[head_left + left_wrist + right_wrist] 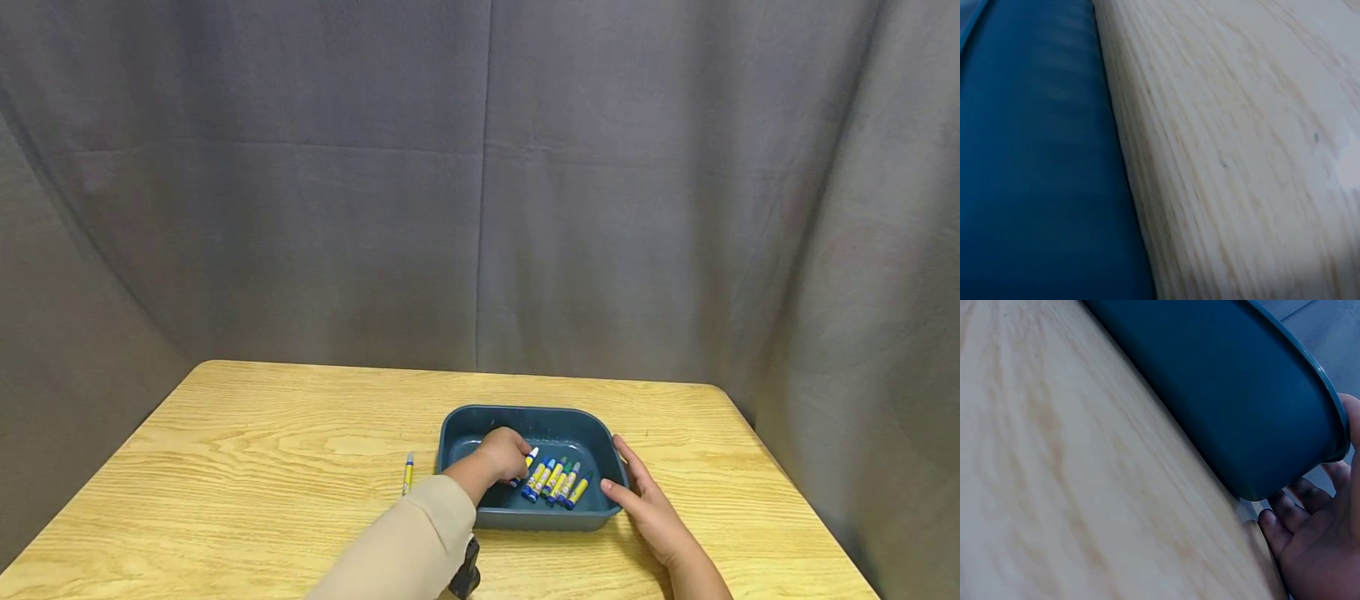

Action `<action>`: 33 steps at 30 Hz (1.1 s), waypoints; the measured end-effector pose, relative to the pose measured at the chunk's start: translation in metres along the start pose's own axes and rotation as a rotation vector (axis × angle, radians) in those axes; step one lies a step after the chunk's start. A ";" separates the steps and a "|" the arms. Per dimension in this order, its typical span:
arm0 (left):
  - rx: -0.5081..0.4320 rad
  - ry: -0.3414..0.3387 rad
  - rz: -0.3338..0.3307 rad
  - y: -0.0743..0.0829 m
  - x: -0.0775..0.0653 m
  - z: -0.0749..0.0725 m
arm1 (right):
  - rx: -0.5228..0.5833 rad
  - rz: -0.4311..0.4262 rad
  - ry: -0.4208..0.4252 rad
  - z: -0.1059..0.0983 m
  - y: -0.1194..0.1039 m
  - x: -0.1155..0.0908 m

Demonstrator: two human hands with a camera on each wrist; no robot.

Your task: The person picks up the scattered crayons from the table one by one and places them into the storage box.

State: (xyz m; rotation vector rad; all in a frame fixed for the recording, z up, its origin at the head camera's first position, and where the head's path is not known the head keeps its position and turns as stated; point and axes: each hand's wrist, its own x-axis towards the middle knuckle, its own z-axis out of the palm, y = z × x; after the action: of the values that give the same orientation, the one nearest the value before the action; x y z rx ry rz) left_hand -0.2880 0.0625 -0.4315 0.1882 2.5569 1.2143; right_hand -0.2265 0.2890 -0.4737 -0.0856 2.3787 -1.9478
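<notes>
A dark teal plastic bin (540,521) stands on the table, with several yellow-wrapped crayons (557,482) lying side by side on its floor. My left hand (501,454) reaches into the bin and pinches a white-tipped crayon (531,457) at the left end of this row; the hand partly covers it. At the bin's right end, my right hand (651,510) holds the rim, thumb over the edge. In the right wrist view, the fingers (1291,515) lie along the outside of the bin's wall (1229,394). The left wrist view shows only the bin's side and wood.
One more crayon (408,473), with a pale blue-grey tip, lies on the wooden table (262,467) left of the bin, close to my left sleeve (420,533). Grey curtains (337,208) hang behind the table and at its sides.
</notes>
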 end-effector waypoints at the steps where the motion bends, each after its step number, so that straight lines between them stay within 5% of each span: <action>1: 0.014 0.001 0.009 0.000 0.000 0.001 | 0.002 0.002 -0.002 0.000 0.000 0.000; 22: 0.133 -0.026 0.038 0.004 -0.006 -0.003 | 0.007 0.008 -0.006 0.000 -0.001 -0.001; 28: 0.068 -0.041 0.024 0.004 -0.012 -0.015 | 0.000 0.001 -0.001 0.001 -0.001 -0.001; 33: -0.087 -0.054 0.046 0.000 -0.016 -0.035 | -0.011 0.005 0.009 0.000 0.001 0.000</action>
State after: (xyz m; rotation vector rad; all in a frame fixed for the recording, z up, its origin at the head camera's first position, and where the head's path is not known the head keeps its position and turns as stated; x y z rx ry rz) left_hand -0.2843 0.0334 -0.4069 0.2584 2.4606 1.3155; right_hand -0.2269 0.2886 -0.4744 -0.0717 2.3930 -1.9380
